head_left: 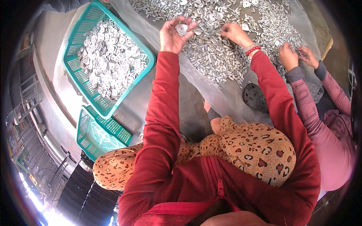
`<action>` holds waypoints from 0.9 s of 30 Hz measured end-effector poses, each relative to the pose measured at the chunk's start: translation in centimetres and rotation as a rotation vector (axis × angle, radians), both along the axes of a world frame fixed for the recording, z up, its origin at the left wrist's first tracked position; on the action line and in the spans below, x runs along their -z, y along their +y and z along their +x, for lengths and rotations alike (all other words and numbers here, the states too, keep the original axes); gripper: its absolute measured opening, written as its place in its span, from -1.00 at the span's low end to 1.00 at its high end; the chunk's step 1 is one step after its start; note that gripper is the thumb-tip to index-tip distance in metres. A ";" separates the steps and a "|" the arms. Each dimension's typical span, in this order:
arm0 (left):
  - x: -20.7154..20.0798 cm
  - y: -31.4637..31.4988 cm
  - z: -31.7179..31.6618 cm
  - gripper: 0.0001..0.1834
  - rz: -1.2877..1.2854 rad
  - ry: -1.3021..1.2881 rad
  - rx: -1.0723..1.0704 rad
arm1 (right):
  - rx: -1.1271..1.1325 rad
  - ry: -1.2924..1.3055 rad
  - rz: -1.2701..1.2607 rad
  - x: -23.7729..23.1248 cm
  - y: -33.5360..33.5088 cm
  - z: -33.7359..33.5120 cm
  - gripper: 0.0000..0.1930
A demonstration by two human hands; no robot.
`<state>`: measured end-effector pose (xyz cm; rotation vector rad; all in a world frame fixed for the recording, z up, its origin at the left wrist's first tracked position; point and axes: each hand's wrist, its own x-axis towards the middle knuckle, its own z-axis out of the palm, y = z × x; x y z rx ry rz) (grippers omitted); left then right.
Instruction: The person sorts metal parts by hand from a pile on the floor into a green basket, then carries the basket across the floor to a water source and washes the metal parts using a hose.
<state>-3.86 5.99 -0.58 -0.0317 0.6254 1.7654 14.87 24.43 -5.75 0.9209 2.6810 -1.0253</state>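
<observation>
My left hand (171,37) is palm up with its fingers curled around a round silvery disc (181,29) with a raised centre. Beside its fingertips, over the pile, lies another round piece (197,32). To the right, my right hand (236,34) reaches over the pile with thumb and fingers pinched together; what is between them is too small to make out. Below both hands spreads a large pile of small grey metal pieces (215,62), mostly short and oblong, with some round discs (245,27) among them.
A teal plastic basket (149,66) full of silvery round pieces stands at the left. Another teal basket (88,130) sits below it. Translucent sheeting (198,81) lies under the pile. At the right, a co-worker's hands (289,56) work over the same pile. A dark clog (254,97) is near.
</observation>
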 end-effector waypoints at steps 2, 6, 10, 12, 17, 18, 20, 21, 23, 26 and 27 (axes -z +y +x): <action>1.0 0.0 -1.9 -0.73 -0.085 0.051 0.051 | -0.025 0.008 -0.038 -2.4 -3.4 -1.0 -0.69; 3.2 2.6 0.1 -0.74 -0.509 0.846 0.320 | 0.146 0.122 -0.164 -3.8 -4.3 0.9 -0.67; 5.2 2.6 1.8 -0.69 -0.479 2.108 0.331 | 0.452 0.238 -0.368 -5.0 -4.1 2.4 -0.64; 4.6 2.5 2.1 -0.71 -0.600 2.170 0.387 | 0.497 0.349 -0.898 -5.9 -3.4 3.0 -0.79; 3.5 1.7 0.3 -0.79 -0.481 1.702 0.024 | 0.616 0.646 -1.319 -7.7 -3.3 3.6 -0.86; 2.6 1.4 0.4 -0.79 -0.471 1.699 0.025 | 0.622 0.647 -1.311 -7.8 -3.0 3.8 -0.86; 1.4 0.7 0.6 -0.77 -0.025 0.322 0.145 | 0.452 0.560 -1.231 -7.4 -2.5 3.8 -0.79; 1.4 0.5 0.7 -0.74 0.201 0.086 0.133 | 0.446 0.561 -1.237 -7.1 -2.6 3.1 -0.79; 1.3 0.5 0.5 -0.72 0.129 0.093 0.110 | 0.211 -0.017 -0.571 -6.0 -2.9 1.4 -0.75; -0.5 1.8 0.8 -0.67 0.069 0.067 0.087 | -0.021 -0.003 0.040 -3.4 -3.3 1.2 -0.73; -1.0 1.9 0.8 -0.66 0.009 0.184 0.099 | 0.017 0.097 0.021 -3.9 -3.3 0.9 -0.73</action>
